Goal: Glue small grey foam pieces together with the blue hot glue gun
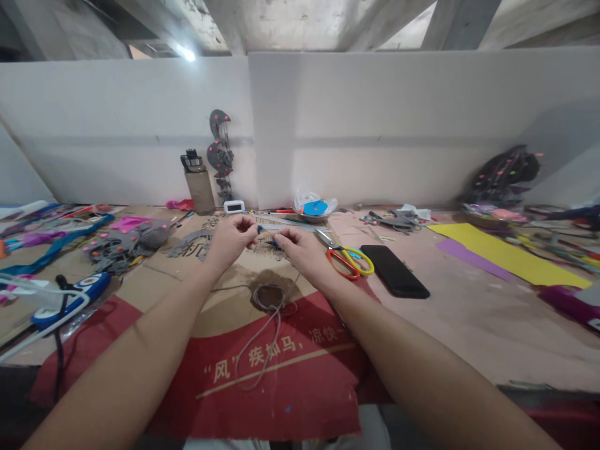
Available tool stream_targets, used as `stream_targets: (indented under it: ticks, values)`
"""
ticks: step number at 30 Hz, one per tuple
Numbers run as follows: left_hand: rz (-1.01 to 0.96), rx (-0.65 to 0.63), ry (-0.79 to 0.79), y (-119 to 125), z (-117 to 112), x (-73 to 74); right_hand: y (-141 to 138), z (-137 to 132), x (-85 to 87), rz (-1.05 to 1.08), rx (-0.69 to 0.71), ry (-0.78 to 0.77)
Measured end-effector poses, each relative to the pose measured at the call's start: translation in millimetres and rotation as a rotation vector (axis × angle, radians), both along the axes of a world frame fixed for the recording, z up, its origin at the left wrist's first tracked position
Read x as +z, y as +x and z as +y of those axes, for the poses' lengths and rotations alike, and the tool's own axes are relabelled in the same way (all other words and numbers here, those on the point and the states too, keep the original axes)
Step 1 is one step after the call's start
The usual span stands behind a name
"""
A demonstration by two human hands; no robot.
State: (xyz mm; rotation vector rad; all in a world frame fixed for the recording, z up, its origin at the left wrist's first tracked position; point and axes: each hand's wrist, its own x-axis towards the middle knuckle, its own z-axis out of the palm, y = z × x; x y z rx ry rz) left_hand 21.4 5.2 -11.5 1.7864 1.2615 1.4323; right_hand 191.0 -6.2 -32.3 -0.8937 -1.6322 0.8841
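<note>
My left hand (237, 239) is closed in a pinch over the middle of a cardboard sheet (276, 394), with a tiny blue-green piece (259, 229) at its fingertips. Just to its right, my right hand (297, 249) pinches a small dark blue piece (275, 244). The two hands are close but apart; what kind of pieces they hold is too small to make out. Below them a thin grey cord (280, 307) lies in loose loops across a dark patch on the cardboard, one strand running up toward my right hand. Orange-and-yellow-handled scissors (347, 259) lie beside my right wrist.
A black phone (394, 270) lies right of the scissors, with yellow sheets (506, 253) beyond. At the back stand a water bottle (200, 187), a small white digital clock (234, 207) and a bowl (315, 207). A blue-and-white power strip (72, 300) and grey cutouts (124, 247) occupy the left.
</note>
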Motion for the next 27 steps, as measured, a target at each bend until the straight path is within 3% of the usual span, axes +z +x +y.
stream_targets:
  ticks: [5,8,12,15,19,21,24,25,27]
  values:
    - [0.081,0.297,0.089,-32.1,20.3,-8.0,3.4,-14.9,19.9,0.158,0.19,-0.315]
    - [0.022,0.4,0.073,-48.5,28.7,-10.5,7.2,-24.2,36.0,0.278,0.322,-0.351]
    - [-0.207,0.466,0.053,-65.9,40.8,-10.1,8.7,-46.4,61.2,0.286,0.352,-0.217]
    - [-0.48,0.48,0.022,-73.3,46.0,-6.0,0.4,-80.6,81.4,0.15,0.367,0.0]
    - [-0.705,0.386,-0.028,-73.0,43.5,-0.4,-12.6,-112.2,94.1,-0.211,0.613,0.249]
    - [-0.747,0.322,-0.023,-69.6,40.7,0.7,-10.7,-100.8,88.1,-0.224,0.493,0.247]
    - [-0.754,0.246,-0.008,-62.3,36.9,1.8,5.3,-52.9,63.1,-0.211,-0.029,0.161]
    - [-0.752,0.221,-0.003,-59.5,35.6,2.3,12.5,-34.4,51.4,-0.332,-0.203,0.16]
    - [-0.739,0.18,0.008,-53.3,32.7,3.4,25.4,-2.1,25.4,-0.664,-0.413,0.088]
